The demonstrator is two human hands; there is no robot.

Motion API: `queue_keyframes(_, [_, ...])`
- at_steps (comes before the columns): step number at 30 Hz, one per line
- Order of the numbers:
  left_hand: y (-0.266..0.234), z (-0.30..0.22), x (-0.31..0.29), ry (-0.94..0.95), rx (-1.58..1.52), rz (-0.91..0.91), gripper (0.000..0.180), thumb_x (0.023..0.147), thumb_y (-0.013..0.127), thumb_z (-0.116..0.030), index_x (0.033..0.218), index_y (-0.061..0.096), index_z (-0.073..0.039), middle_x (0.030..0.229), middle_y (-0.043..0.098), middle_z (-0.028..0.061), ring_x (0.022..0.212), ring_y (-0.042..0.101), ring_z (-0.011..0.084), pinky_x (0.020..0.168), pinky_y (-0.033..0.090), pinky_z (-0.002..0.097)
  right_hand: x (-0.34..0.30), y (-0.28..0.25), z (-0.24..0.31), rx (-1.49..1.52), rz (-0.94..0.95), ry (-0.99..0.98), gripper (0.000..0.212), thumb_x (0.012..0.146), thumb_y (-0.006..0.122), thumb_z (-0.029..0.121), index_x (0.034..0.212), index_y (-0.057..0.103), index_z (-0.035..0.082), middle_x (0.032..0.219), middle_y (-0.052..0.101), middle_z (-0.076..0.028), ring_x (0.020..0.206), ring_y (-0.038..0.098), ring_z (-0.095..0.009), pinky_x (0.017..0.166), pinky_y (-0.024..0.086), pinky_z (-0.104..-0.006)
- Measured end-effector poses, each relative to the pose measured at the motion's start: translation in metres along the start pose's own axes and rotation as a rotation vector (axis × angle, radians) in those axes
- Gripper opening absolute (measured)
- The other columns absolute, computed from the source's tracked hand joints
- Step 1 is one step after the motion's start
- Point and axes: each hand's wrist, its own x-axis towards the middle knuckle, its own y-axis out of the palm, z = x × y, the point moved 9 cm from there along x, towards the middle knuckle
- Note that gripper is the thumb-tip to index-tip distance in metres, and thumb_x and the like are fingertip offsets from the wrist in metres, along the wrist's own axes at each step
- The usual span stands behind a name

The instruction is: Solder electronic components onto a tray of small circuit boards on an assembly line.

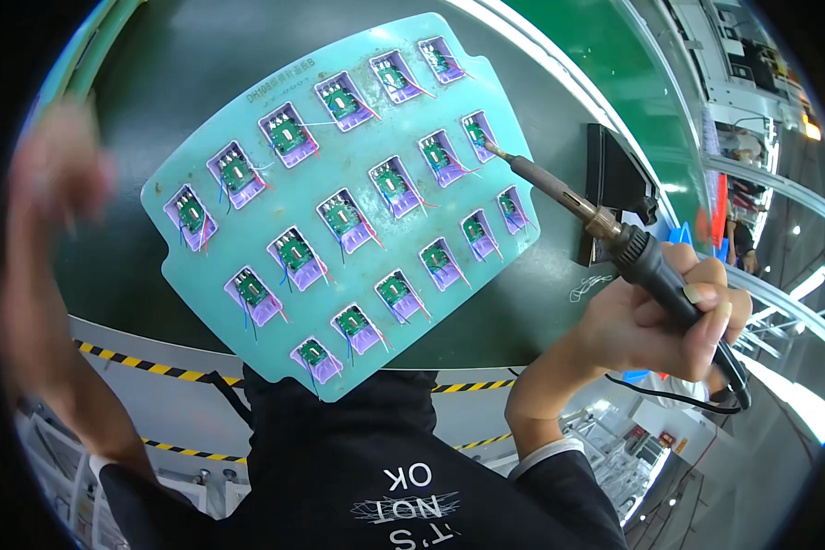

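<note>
Circuit board (476, 134): green, boxed in shallow purple walls, at the right end of the middle row of the teal tray (257, 225).
Soldering iron (634, 252): its tarnished metal tip lies at that board, touching or just above, which of the two cannot be told; its long axis slants down and rightward from there, past the tray's right edge.
Right hand (678, 321): off the tray's lower right, the nearer of the two; thumb and fingers pinch the iron's black handle, the board lying up and to the left of this grip.
Left hand (64, 170): beyond the tray's left edge, blurred; whether its fingers are spread, pressed together or holding anything cannot be told.
Tray form: flat, smooth, faintly stained, with a bowed upper edge and stepped sides; three slanting rows of other boards (391, 181) fill it.
Wires (373, 235): thin, red and blue, trailing from the boards over the tray.
Work surface (513, 344): dark green, beneath the tray.
Black box (610, 170): angular, right of the tray.
Power cord (660, 394): black, flexible, curving below the iron, off the tray's lower right.
</note>
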Motion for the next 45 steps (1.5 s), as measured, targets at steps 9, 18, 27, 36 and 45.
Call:
queue_keyframes(9, [0.052, 0.011, 0.106, 0.138, -0.315, -0.046, 0.029, 0.091, 0.053, -0.026, 0.072, 0.057, -0.004, 0.052, 0.056, -0.0001, 0.043, 0.05, 0.0031, 0.04, 0.035, 0.0152, -0.002, 0.002, -0.006, 0.034, 0.007, 0.016, 0.018, 0.078, 0.044, 0.017, 0.067, 0.036, 0.004, 0.047, 0.03, -0.001, 0.031, 0.019, -0.008, 0.03, 0.018, -0.0208])
queue_keyframes(18, [0.106, 0.039, 0.103, -0.049, -0.742, 0.202, 0.02, 0.09, 0.053, -0.017, 0.089, 0.061, 0.002, 0.071, 0.061, 0.004, 0.053, 0.052, 0.0049, 0.048, 0.041, 0.017, -0.021, 0.033, -0.004, -0.05, 0.249, 0.116, 0.027, 0.087, 0.053, 0.03, 0.076, 0.041, 0.008, 0.05, 0.039, -0.001, 0.034, 0.035, -0.013, 0.037, 0.028, -0.0265])
queue_keyframes(27, [0.123, 0.027, 0.11, 0.05, -0.697, 0.269, 0.015, 0.085, 0.058, -0.01, 0.092, 0.06, 0.003, 0.071, 0.061, 0.0032, 0.057, 0.054, 0.0044, 0.053, 0.044, 0.0163, -0.022, 0.038, -0.02, -0.071, 0.234, 0.094, 0.019, 0.074, 0.045, 0.017, 0.064, 0.032, 0.008, 0.05, 0.03, 0.0, 0.034, 0.02, -0.008, 0.032, 0.02, -0.0214])
queue_keyframes(36, [0.116, 0.025, 0.104, 0.065, -0.648, 0.266, 0.014, 0.085, 0.059, -0.009, 0.092, 0.061, 0.002, 0.071, 0.061, 0.002, 0.058, 0.055, 0.0035, 0.054, 0.044, 0.0157, -0.026, 0.041, -0.014, -0.055, 0.261, 0.022, 0.019, 0.073, 0.048, 0.017, 0.067, 0.032, 0.009, 0.061, 0.043, 0.001, 0.038, 0.024, -0.007, 0.032, 0.021, -0.0213])
queue_keyframes(45, [0.107, 0.023, 0.095, 0.064, -0.583, 0.228, 0.013, 0.084, 0.06, -0.009, 0.092, 0.061, 0.002, 0.071, 0.06, 0.0003, 0.06, 0.053, 0.0011, 0.055, 0.043, 0.0146, -0.034, 0.043, -0.015, -0.009, 0.301, 0.059, 0.016, 0.074, 0.048, 0.014, 0.069, 0.034, 0.008, 0.058, 0.043, -0.001, 0.036, 0.024, -0.008, 0.032, 0.021, -0.021])
